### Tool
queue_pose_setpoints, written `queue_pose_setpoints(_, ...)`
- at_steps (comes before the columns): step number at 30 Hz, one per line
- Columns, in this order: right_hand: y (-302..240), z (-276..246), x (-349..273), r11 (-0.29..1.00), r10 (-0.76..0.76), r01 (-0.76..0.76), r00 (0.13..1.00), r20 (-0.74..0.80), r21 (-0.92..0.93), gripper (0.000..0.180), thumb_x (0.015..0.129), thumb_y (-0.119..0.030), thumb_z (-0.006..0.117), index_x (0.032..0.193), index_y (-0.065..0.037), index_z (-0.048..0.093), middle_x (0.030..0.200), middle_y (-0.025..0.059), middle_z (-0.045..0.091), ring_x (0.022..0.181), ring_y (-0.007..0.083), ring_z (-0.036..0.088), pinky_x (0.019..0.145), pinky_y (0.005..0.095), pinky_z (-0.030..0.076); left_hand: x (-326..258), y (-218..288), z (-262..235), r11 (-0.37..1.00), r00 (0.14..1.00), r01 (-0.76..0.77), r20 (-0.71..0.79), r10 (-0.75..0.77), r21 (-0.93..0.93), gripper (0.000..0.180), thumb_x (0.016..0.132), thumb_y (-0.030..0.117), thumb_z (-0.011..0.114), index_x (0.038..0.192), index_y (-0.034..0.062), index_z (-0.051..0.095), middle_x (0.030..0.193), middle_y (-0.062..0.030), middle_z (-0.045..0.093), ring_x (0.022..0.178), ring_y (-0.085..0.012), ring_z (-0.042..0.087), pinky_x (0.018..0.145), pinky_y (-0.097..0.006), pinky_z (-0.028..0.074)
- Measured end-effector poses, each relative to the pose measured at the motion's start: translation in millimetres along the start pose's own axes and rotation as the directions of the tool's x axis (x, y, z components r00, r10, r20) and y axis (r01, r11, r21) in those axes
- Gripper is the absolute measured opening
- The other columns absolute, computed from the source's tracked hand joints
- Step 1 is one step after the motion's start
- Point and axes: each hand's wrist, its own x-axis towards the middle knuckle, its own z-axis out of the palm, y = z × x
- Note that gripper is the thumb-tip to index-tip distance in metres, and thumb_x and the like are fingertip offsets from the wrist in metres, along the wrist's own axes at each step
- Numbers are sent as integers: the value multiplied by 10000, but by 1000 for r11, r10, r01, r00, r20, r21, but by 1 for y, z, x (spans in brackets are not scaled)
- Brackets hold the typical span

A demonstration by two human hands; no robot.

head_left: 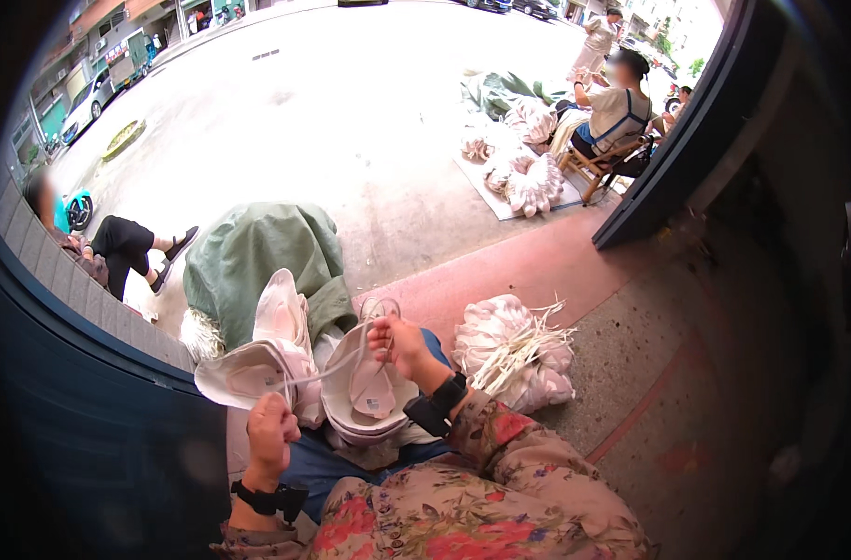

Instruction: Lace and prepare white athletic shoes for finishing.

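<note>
My left hand [271, 434] is closed, its fingers curled at the lower end of a pale, flat shoelace [327, 373]. The lace arcs up and right to my right hand [397, 350], which is also closed and pinches it. Below and behind the lace, by my lap, stand nested stacks of pale pinkish-white shoe uppers. The left stack of uppers [234, 369] lies just beyond my left hand, with its opening facing me. The right stack of uppers [355, 420] sits under my right hand and has a small label inside. Both wrists wear black bands.
A green cloth-covered heap [257, 257] stands ahead, with white strands [201, 336] beside it. To the right lies a bundle of uppers [505, 327] topped with loose laces [519, 364]. A seated person [117, 247] is at left; another person [617, 117] sits among bundles at far right.
</note>
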Motion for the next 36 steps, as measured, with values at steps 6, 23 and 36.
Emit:
queue_pose_setpoints(6, 11, 21, 20, 962, 189, -156, 972, 137, -225, 181, 856, -308, 425, 779, -151, 472, 490, -60, 321, 375, 65, 251, 339, 221, 194, -7, 29, 25, 990, 980, -51, -197, 24, -132, 202, 881, 219, 433, 707, 118, 416, 517, 52, 324, 400, -42, 270, 363, -199, 214)
queue_pose_setpoints(23, -6, 62, -81, 782, 7, 380, 788, 616, -495, 275, 894, -233, 442, 880, 12, 566, 652, 2, 506, 627, 73, 454, 575, 211, 372, 77, 76, 20, 792, 901, -399, 358, 245, 462, 391, 864, 253, 489, 1139, -23, 467, 1056, -123, 544, 1003, -161, 491, 856, -269, 393)
queue_pose_setpoints(36, 1, 44, -69, 131, -449, 810, 563, 694, -572, 177, 778, -43, 569, 954, -50, 563, 702, 87, 579, 588, 185, 550, 528, 269, 422, 63, 26, -4, 666, 922, -28, 276, -271, 746, 524, 857, 461, 431, 576, 41, 573, 502, 2, 450, 446, -71, 396, 422, -211, 306)
